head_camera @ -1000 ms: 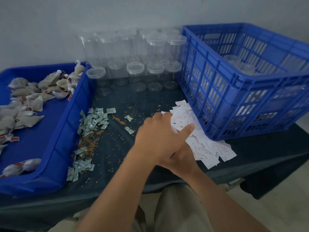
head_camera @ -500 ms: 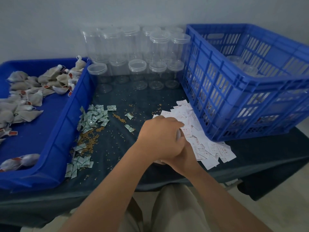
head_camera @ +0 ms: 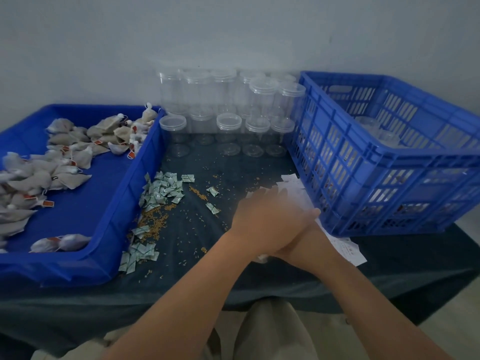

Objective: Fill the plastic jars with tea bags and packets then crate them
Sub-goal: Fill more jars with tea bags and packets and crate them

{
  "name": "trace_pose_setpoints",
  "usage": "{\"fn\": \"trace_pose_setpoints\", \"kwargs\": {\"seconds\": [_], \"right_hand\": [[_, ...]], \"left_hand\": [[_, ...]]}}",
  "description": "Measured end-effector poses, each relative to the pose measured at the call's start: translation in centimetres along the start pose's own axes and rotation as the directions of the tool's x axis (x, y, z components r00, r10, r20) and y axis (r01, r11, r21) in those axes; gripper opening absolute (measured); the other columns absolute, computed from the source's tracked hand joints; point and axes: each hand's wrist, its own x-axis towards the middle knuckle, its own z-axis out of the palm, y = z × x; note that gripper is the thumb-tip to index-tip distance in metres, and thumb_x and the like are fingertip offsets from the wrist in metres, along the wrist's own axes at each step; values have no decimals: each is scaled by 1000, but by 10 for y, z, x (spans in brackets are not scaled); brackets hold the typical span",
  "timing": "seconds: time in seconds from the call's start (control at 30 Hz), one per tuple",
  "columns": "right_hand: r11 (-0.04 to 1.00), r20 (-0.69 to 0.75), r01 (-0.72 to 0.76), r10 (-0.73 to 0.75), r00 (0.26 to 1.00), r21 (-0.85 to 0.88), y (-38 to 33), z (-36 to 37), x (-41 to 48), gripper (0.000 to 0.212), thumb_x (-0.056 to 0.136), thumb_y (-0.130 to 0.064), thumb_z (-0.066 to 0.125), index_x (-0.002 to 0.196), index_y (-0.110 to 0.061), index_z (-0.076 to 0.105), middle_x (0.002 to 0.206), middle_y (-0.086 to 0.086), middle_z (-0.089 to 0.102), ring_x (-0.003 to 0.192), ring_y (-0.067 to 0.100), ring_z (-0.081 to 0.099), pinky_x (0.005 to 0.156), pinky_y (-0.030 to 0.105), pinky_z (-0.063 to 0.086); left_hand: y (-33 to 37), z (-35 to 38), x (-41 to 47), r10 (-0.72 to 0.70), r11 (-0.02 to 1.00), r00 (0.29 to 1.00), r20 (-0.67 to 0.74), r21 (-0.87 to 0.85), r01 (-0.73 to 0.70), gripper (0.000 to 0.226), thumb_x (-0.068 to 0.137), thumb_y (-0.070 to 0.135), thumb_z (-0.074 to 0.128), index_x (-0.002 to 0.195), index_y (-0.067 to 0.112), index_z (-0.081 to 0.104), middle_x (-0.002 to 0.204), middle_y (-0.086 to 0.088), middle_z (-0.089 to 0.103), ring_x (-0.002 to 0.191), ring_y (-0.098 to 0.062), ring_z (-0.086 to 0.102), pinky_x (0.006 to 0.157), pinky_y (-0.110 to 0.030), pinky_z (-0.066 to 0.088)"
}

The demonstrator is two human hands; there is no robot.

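My left hand (head_camera: 270, 219) lies across my right hand (head_camera: 309, 242), both on the white packets (head_camera: 348, 249). Blur and overlap hide whether either grips any. I judge I'm gathering packets. Next I need one of the jars (head_camera: 228, 123) at 11 o'clock, which stand upright. The packet heap runs from 11 to 5 o'clock beside the crate (head_camera: 389, 162).

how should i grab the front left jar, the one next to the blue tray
Wrap the grip round the clear body of the jar just below its lid, coming from the front: the tray wall crowds its left and other jars stand behind and right, while the near side looks open.
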Motion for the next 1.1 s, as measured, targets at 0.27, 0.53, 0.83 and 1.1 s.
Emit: {"fn": "trace_pose_setpoints", "kwargs": {"seconds": [0.27, 0.53, 0.83, 1.1], "right_hand": [[976, -143, -2, 34, 989, 218, -41, -43, -1, 55, 65, -58, 70, 115, -42, 57, 89, -17, 73, 78, -1, 70, 68, 28, 60], [934, -654, 259, -38, 756, 245, -36, -151, -19, 70, 70, -70, 79, 130, -60, 44, 121, -39, 61, 110, -18, 60, 76, 7, 47], [936, -802, -108, 344, 489, 336, 81, -256, -4, 95, 74, -68, 84, 150, -28, 44, 124, -2, 63, 115, 21, 64, 92, 35, 48], [882, -243, -466, 469, 849, 72, 151, -264, 37, 102, 61, -73, 89, 141, -25, 48, 132, -1, 60, 111, 20, 59, 87, 37, 48]], "left_hand": [[-2, -42, -6, -243, 644, 954, -178, -765, 21, 42, 100, 67, 46, 92, 35, 72, 84, 13, 73, 76, 0, 68, 68, -23, 50], [59, -120, 22, -152, 398, 721, -676, -710, -582, 40, 106, 35, 60, 71, 19, 71, 73, -9, 71, 72, -15, 69, 69, -30, 56], [121, -93, 121, 271, 801, 819, -505, -353, -483, 32, 105, 31, 58, 82, 14, 70, 78, 4, 68, 76, -17, 62, 77, -41, 52], [127, -48, 150, 433, 638, 664, -609, -313, -704, 36, 89, 24, 37, 54, 18, 29, 50, 5, 28, 52, -18, 27, 72, -42, 40]]}}
